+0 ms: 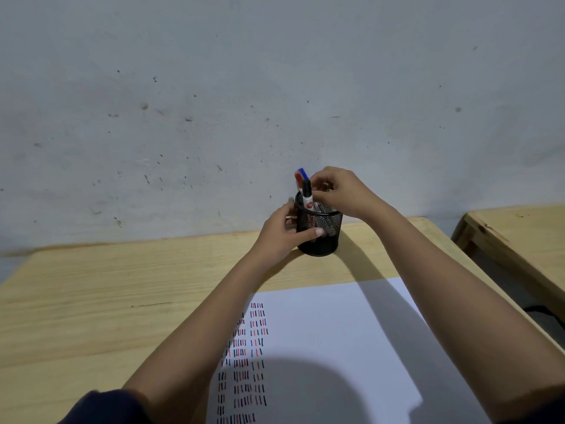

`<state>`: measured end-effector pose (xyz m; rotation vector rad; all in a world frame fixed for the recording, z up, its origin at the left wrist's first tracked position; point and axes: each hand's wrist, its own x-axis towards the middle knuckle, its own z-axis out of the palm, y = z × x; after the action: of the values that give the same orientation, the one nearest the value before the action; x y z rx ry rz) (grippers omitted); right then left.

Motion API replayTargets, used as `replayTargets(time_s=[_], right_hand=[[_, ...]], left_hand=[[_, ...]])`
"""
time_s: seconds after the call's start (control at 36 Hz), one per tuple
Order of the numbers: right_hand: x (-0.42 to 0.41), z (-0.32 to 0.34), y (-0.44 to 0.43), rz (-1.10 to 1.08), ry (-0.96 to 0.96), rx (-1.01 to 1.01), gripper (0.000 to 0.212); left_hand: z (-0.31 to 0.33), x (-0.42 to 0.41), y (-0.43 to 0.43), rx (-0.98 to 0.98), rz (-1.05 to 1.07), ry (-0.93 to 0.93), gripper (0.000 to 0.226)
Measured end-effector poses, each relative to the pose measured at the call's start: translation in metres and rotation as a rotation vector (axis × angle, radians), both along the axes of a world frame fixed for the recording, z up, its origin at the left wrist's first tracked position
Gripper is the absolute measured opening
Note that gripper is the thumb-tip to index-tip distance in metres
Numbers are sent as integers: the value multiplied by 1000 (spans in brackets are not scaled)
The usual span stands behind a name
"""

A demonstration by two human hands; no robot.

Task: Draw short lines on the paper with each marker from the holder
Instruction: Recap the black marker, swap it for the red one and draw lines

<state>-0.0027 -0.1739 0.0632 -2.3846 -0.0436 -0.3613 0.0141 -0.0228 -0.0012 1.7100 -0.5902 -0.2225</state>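
Observation:
A black mesh holder [324,237] stands near the far edge of the wooden table [122,301]. My left hand [284,234] wraps around its left side. Above the rim, my right hand [336,192] pinches a black-capped marker [307,195] that stands upright, its lower end inside the holder. Behind it a red-capped marker [298,179] and a blue-capped marker [303,172] stick up from the holder. A white paper [351,347] lies in front of me, with several rows of short black, red and blue lines [247,359] on its left part.
A grey, speckled wall [275,102] rises right behind the table. A second wooden table [519,237] stands to the right across a narrow gap. My forearms cross over the paper's top edge.

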Motion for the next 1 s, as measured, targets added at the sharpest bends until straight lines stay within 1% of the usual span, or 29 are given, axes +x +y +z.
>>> replayTargets(time_s=[0.11,0.22,0.31,0.39,0.42,0.47,0.56,0.58,0.67,0.78,0.86,0.94,1.0], right_hand=[[-12,4,0,-21,-38,171,9],[-25,14,-1,-76,-135,178,7],[-39,27,-1,-110,-219,202,8],[-59,45,3,-119,-338,189,12],[-66,51,5,-116,-381,180,13],[-81,61,8,-103,-451,148,14],[-102,67,16,-59,-503,93,10],[-109,67,19,-37,-510,82,9],[-129,61,29,20,-493,-5,8],[-154,45,45,55,-380,-136,12],[-170,36,57,83,-308,-208,14],[-181,32,68,113,-303,-282,12],[-187,29,74,118,-315,-297,15]], left_hand=[[2,-4,-1,18,17,-32,39],[6,-8,0,51,70,-47,40],[7,-16,0,38,103,51,41],[17,-30,2,-22,139,143,27],[22,-34,4,-14,147,124,23],[36,-42,9,52,161,8,16],[58,-57,20,31,181,-112,12],[65,-62,24,7,192,-140,13],[87,-81,37,-80,194,-197,25],[110,-111,58,-183,92,-248,15],[117,-130,72,-148,57,-336,12],[114,-144,83,-57,49,-383,11],[110,-151,89,-18,53,-401,8]])
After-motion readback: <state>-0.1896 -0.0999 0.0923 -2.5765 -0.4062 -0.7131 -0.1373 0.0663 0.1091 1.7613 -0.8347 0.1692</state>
